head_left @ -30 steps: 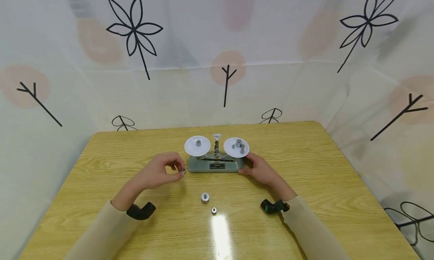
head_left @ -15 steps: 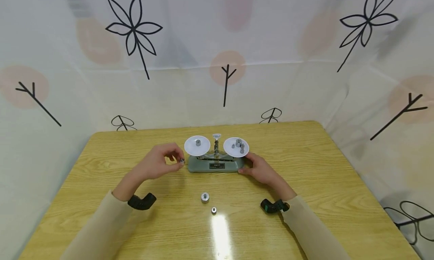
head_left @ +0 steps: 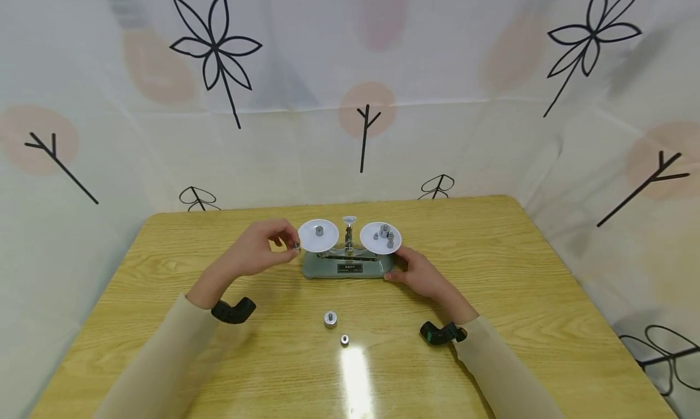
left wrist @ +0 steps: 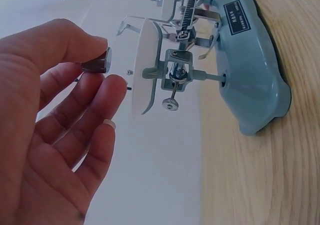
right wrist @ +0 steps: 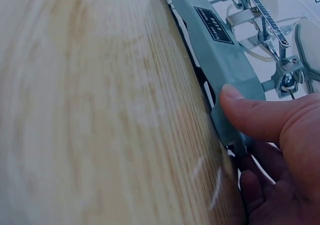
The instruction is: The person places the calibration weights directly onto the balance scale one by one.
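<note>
My left hand (head_left: 262,247) pinches a small metal weight (left wrist: 98,62) between thumb and fingers, beside the left pan (head_left: 307,240) of a balance scale. In the left wrist view the weight is held just apart from that white pan. One weight (head_left: 319,231) stands on the left pan. Several weights (head_left: 385,231) of different sizes stand on the right pan (head_left: 372,245). My right hand (head_left: 418,274) grips the right end of the scale's grey-green base (right wrist: 227,67), thumb on the front and the other fingers at the end, partly hidden.
On the wooden table (head_left: 246,370), in front of the scale, stand a larger weight (head_left: 330,320) and a smaller weight (head_left: 344,340). A patterned cloth (head_left: 306,152) hangs behind the table and along its sides.
My left hand has risen from beside the base to the left pan's edge, carrying the small weight. The right hand stays on the base.
</note>
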### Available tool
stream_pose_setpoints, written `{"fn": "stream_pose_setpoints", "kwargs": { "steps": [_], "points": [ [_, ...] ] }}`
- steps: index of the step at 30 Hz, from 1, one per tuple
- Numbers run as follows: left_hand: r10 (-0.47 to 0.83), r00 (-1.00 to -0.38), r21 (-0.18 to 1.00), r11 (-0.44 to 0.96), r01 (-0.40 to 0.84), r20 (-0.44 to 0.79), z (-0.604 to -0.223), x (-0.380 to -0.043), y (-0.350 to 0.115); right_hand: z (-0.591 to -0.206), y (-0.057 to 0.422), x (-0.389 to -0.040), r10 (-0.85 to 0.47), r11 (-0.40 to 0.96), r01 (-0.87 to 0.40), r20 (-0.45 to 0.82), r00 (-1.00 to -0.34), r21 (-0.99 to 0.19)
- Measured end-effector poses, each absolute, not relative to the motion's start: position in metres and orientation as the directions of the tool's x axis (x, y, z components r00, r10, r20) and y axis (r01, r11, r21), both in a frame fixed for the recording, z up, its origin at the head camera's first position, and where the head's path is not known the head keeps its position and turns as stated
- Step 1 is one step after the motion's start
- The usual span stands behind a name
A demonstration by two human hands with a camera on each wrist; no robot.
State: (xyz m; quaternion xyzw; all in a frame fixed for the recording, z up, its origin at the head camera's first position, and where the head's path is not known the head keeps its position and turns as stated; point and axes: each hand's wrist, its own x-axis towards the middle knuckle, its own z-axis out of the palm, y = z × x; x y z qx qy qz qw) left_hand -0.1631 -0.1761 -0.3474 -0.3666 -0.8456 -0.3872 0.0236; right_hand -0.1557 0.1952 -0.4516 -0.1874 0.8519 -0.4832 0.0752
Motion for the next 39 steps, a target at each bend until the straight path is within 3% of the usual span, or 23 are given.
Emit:
{"fn": "stream_pose_setpoints", "kwargs": {
  "steps": [9, 29, 39],
  "points": [
    [0.609, -0.733, 0.624, 0.455, 0.635, 0.302, -0.343, -0.173, -0.17, -0.44, 0.189, -0.148, -0.385, 0.468, -0.265, 0.075, -0.92, -0.843],
    [0.616, -0.757, 0.621, 0.51, 0.595, 0.22, -0.34, -0.189, -0.156, -0.45, 0.195, -0.156, -0.396, 0.455, -0.261, 0.07, -0.916, -0.851],
    [0.635, -0.741, 0.605, 0.506, 0.615, 0.221, -0.343, -0.193, -0.148, -0.45, 0.195, -0.155, -0.395, 0.473, -0.265, 0.066, -0.916, -0.84]
  ]
}}
